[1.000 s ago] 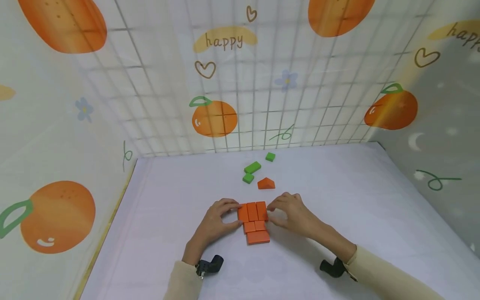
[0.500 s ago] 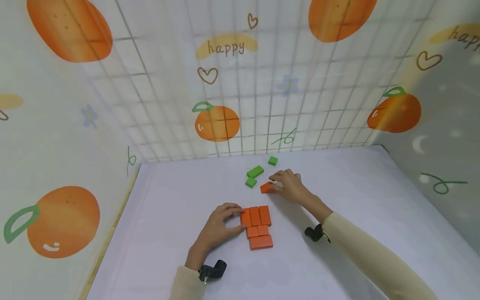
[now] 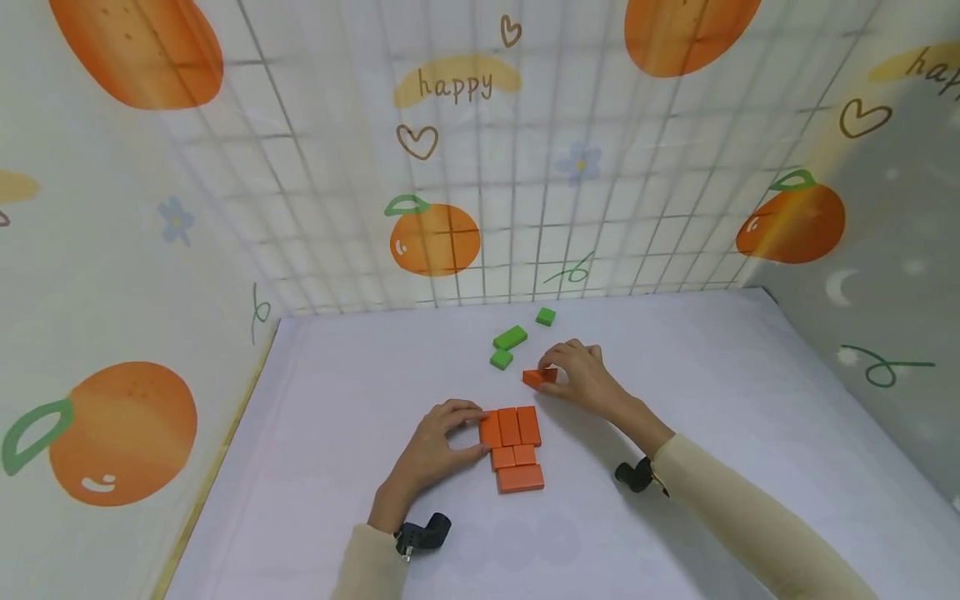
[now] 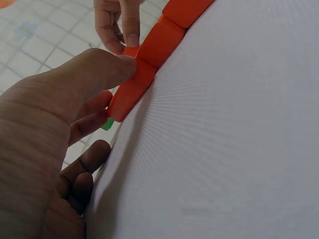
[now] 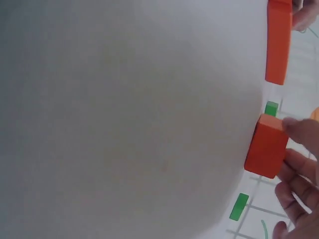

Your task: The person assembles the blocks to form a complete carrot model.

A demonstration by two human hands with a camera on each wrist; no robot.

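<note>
A set of flat orange blocks lies together on the white tabletop: three upright rectangles in a row, two smaller blocks below them, and one wide block (image 3: 520, 478) at the bottom. My left hand (image 3: 438, 442) holds the leftmost rectangular block (image 3: 490, 429), thumb at its near end and fingers at its far end. In the left wrist view the thumb (image 4: 107, 69) lies against that orange row. Beyond the set, my right hand (image 3: 585, 375) pinches a separate orange triangular block (image 3: 534, 379) between thumb and fingers; the right wrist view shows this block (image 5: 267, 147) from its side.
Behind the orange blocks are three green blocks: a small one (image 3: 502, 359), a longer one (image 3: 510, 337) and another small one (image 3: 546, 317). A printed curtain (image 3: 337, 208) stands along the table's back edge. Black cameras sit on both wrists.
My right hand has moved from beside the orange set to the triangular block, taken hold of it and turned it. My left hand stays on the leftmost block.
</note>
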